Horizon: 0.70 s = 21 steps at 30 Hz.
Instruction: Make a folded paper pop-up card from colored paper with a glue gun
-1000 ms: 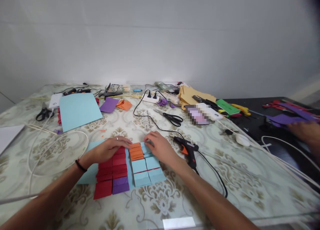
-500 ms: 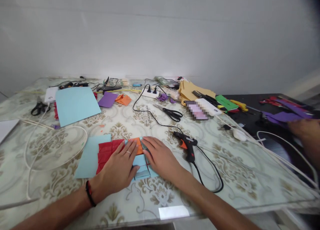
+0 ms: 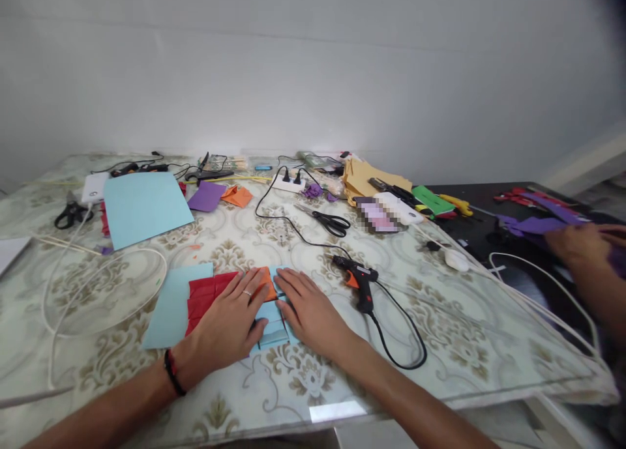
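Both my hands lie flat, fingers spread, on the folded paper piece point(image 3: 215, 292) (red, orange and blue): left hand point(image 3: 229, 322) over the red and orange folds, right hand point(image 3: 306, 309) touching beside it. The glue gun point(image 3: 357, 283) lies just right of my right hand on the desk point(image 3: 293, 384).

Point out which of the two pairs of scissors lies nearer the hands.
The black-handled scissors mid-table, just beyond the glue gun, lie nearer the hands. The other pair sits at the far left edge by the white charger.
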Available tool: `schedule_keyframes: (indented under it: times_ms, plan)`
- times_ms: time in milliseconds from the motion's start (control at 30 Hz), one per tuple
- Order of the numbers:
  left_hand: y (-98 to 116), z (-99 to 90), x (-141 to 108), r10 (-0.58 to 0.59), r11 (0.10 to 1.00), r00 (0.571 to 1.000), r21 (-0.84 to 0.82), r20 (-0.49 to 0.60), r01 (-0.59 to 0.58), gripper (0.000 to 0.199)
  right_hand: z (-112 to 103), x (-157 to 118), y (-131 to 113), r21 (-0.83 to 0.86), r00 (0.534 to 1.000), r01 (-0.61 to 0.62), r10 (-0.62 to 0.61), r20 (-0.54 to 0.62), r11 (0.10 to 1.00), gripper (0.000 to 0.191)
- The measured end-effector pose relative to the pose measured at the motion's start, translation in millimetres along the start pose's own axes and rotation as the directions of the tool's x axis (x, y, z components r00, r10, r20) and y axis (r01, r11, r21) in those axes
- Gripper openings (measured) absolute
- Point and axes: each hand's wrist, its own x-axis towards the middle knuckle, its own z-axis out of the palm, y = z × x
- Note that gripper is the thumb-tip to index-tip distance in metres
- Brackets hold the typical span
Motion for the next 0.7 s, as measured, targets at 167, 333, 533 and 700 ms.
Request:
schedule_keyframes:
  times_ms: [167,333,533,700]
  plan:
    - [-3,10.1,-3,0.012,1.000,1.000,0.014,0.022,-0.013,0.059,2,-4,7,0.046,1.000,0.004,-0.005,0.026,0.999,0.049]
    - [-2,13.9,-6,0.016,1.000,1.000,0.023,0.008,-0.016,0.065,5,-10,7,0.039,0.997,-0.001,-0.002,0.077,0.999,0.056]
    - [0,7.3,-5,0.023,1.000,0.999,-0.013,0.032,-0.023,0.070,6,-11,5,-0.031,0.992,0.013,-0.009,0.129,0.999,0.059]
    - [0,6.5,-6,0.025,0.999,0.999,-0.041,0.038,-0.023,0.081,6,-11,4,-0.037,0.992,0.014,-0.009,0.123,0.999,0.060]
